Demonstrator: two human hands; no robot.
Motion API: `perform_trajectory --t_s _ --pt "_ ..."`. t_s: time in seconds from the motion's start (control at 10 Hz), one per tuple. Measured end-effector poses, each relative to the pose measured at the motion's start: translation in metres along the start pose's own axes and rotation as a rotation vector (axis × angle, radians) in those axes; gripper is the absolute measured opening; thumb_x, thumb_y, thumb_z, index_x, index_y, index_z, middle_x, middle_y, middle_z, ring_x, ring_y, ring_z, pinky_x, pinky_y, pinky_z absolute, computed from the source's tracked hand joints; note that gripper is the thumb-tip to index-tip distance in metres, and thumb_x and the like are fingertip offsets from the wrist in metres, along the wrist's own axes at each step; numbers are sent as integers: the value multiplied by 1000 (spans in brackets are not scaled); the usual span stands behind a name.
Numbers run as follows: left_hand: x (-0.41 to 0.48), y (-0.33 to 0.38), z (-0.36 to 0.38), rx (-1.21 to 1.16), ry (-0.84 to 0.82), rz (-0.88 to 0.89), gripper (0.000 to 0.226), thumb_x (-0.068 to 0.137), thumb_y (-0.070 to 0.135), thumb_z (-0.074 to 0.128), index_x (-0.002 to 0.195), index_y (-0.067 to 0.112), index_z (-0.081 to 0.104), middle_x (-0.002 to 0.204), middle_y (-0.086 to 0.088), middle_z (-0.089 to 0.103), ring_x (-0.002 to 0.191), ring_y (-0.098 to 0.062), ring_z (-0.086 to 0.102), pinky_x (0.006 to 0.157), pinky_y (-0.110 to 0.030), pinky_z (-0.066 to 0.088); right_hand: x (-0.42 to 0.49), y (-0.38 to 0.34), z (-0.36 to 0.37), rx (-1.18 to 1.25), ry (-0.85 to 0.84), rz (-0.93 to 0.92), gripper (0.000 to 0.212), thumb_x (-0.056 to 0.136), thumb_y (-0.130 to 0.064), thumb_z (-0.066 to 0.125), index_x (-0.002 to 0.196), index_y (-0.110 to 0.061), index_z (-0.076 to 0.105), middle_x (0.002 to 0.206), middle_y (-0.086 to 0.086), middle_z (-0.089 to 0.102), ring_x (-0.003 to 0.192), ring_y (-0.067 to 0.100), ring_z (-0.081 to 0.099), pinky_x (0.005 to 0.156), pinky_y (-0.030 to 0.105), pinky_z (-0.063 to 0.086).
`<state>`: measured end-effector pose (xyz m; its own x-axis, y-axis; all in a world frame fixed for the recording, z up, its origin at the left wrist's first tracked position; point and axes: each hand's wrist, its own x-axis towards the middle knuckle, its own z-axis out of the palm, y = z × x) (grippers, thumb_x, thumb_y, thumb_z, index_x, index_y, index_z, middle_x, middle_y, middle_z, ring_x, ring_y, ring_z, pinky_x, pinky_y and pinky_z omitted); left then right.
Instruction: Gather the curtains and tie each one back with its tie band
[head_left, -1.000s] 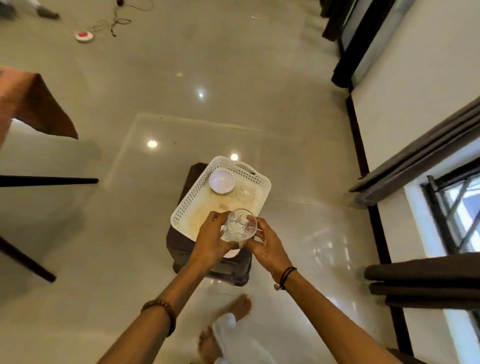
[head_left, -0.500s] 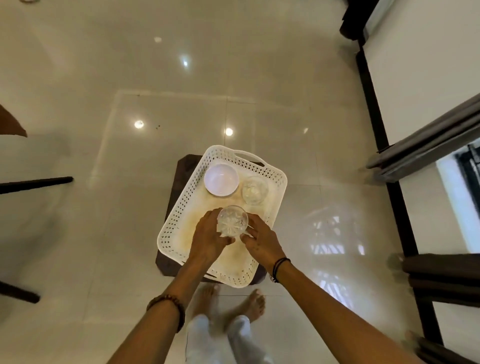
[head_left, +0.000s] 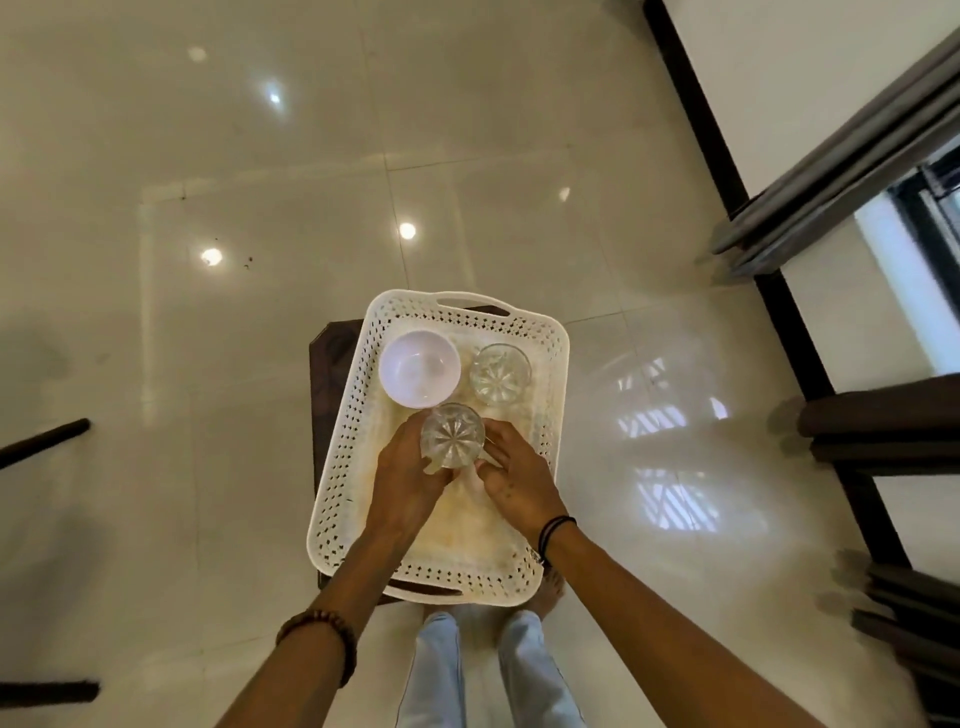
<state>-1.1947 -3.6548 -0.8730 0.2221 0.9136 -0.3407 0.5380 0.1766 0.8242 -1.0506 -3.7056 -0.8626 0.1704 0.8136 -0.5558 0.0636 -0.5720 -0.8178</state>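
- Now your left hand (head_left: 410, 480) and right hand (head_left: 519, 486) both grip the cut glass (head_left: 452, 435) over the white tray (head_left: 337, 467).
- Far end: bowl (head_left: 420, 369) and second glass (head_left: 500, 374).

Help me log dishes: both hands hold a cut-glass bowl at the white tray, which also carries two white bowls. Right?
No: the head view shows one white bowl and one clear glass bowl. Left hand and right hand do hold the cut-glass bowl at the white tray.
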Motion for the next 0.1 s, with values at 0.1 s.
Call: perform_trajectory --t_s 0.1 --pt "-8 4 -4 -3 19 -91 61 73 -3 81 125 18 56 115 7 63 102 -7 60 71 -7 45 -5 -2 1 -67 63 28 46 92 13 44 133 -7 52 133 5 60 124 16 57 100 24 51"
